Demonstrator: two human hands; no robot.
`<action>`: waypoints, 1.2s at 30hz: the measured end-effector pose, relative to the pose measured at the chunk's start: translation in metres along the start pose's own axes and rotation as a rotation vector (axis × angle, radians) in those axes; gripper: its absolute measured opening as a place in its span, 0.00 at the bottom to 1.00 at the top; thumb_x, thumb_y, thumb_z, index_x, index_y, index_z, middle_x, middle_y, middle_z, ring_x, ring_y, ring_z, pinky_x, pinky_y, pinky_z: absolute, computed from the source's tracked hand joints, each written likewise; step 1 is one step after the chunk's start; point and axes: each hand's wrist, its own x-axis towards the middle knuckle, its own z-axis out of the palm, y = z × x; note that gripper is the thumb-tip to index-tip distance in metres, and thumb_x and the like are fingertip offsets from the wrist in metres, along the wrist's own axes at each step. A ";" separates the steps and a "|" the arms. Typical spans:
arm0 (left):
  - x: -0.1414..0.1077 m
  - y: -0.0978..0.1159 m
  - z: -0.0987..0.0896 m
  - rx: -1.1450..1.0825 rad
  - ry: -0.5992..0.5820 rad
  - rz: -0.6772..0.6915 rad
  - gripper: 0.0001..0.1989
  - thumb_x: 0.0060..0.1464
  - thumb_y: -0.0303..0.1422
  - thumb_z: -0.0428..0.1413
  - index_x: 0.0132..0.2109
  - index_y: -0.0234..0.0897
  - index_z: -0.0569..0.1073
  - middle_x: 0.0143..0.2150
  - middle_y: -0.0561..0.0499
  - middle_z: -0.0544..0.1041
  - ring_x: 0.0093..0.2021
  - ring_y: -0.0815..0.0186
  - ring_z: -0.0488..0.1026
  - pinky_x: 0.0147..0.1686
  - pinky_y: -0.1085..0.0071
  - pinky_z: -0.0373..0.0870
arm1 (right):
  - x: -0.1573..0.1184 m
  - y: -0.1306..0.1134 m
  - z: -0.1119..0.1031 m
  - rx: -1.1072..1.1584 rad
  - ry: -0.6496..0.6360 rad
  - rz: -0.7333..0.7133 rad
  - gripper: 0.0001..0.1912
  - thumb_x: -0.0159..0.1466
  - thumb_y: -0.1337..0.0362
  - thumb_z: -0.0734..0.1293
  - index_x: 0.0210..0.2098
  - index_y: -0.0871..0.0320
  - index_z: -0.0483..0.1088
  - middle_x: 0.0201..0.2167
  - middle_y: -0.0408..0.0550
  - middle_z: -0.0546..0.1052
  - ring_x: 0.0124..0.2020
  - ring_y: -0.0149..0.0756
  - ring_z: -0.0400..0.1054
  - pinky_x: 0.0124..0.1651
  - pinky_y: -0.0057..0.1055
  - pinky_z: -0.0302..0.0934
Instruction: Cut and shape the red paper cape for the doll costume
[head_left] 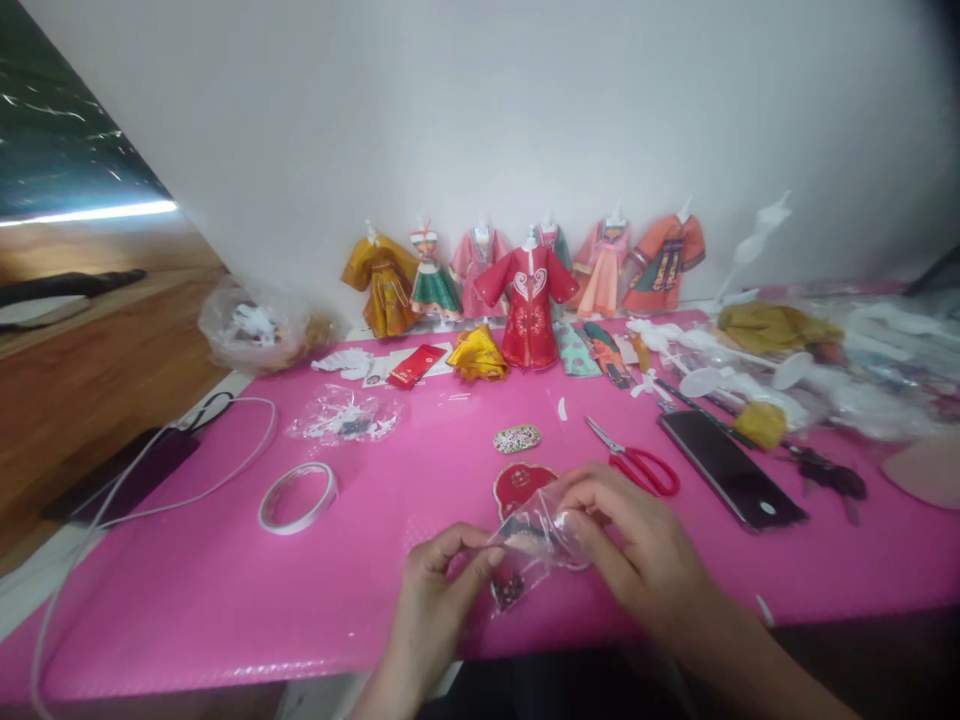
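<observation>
Head camera shows a crinkled, transparent bag [531, 543].

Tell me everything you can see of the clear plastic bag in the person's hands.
The plastic bag is small, transparent, thin-looking and wrinkled, with shiny highlights. The left hand pinches one side, the right hand the other. A dark red patterned piece shows at its lower left, apparently inside. In view it overlaps a red scalloped piece. Whether it touches the pink table is unclear.

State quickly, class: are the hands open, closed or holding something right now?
Left hand: closed, pinching one edge of the clear plastic bag.
Right hand: closed, pinching the bag's other side.
</observation>
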 end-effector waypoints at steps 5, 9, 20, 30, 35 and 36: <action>0.003 -0.003 -0.002 0.063 -0.012 0.026 0.08 0.54 0.36 0.60 0.29 0.37 0.75 0.26 0.50 0.81 0.29 0.63 0.78 0.35 0.68 0.74 | 0.003 0.002 0.000 0.116 0.036 0.142 0.10 0.71 0.62 0.57 0.39 0.55 0.69 0.36 0.48 0.77 0.37 0.36 0.73 0.37 0.31 0.66; 0.006 -0.006 -0.004 0.123 -0.064 0.077 0.07 0.56 0.36 0.59 0.32 0.38 0.75 0.29 0.50 0.81 0.31 0.63 0.78 0.36 0.69 0.73 | 0.007 0.006 0.004 0.148 0.061 0.227 0.11 0.71 0.59 0.57 0.37 0.55 0.66 0.25 0.42 0.75 0.26 0.33 0.71 0.27 0.27 0.63; 0.040 -0.005 -0.040 0.129 0.055 0.009 0.13 0.55 0.42 0.60 0.34 0.36 0.72 0.30 0.48 0.82 0.33 0.59 0.81 0.38 0.65 0.75 | 0.034 0.025 -0.019 0.563 0.238 0.424 0.18 0.64 0.46 0.65 0.36 0.55 0.64 0.25 0.40 0.75 0.21 0.32 0.72 0.24 0.27 0.70; 0.101 -0.022 -0.080 0.522 0.278 0.006 0.16 0.42 0.43 0.62 0.35 0.36 0.77 0.29 0.48 0.79 0.30 0.56 0.75 0.31 0.66 0.69 | 0.026 0.059 -0.021 0.370 0.087 0.403 0.13 0.68 0.52 0.61 0.36 0.55 0.64 0.25 0.41 0.75 0.24 0.31 0.71 0.29 0.26 0.66; 0.097 -0.006 -0.068 0.614 0.349 0.108 0.26 0.45 0.47 0.58 0.47 0.35 0.76 0.47 0.41 0.76 0.40 0.54 0.72 0.36 0.63 0.68 | 0.033 0.075 -0.021 0.190 -0.032 0.315 0.10 0.69 0.56 0.60 0.35 0.55 0.64 0.23 0.39 0.71 0.25 0.32 0.67 0.30 0.28 0.60; 0.095 0.000 -0.059 0.602 0.305 0.117 0.23 0.47 0.47 0.57 0.45 0.36 0.77 0.44 0.43 0.77 0.38 0.56 0.72 0.35 0.64 0.68 | 0.037 0.077 -0.019 0.186 -0.051 0.306 0.10 0.69 0.56 0.59 0.35 0.55 0.64 0.23 0.39 0.70 0.25 0.32 0.66 0.30 0.28 0.59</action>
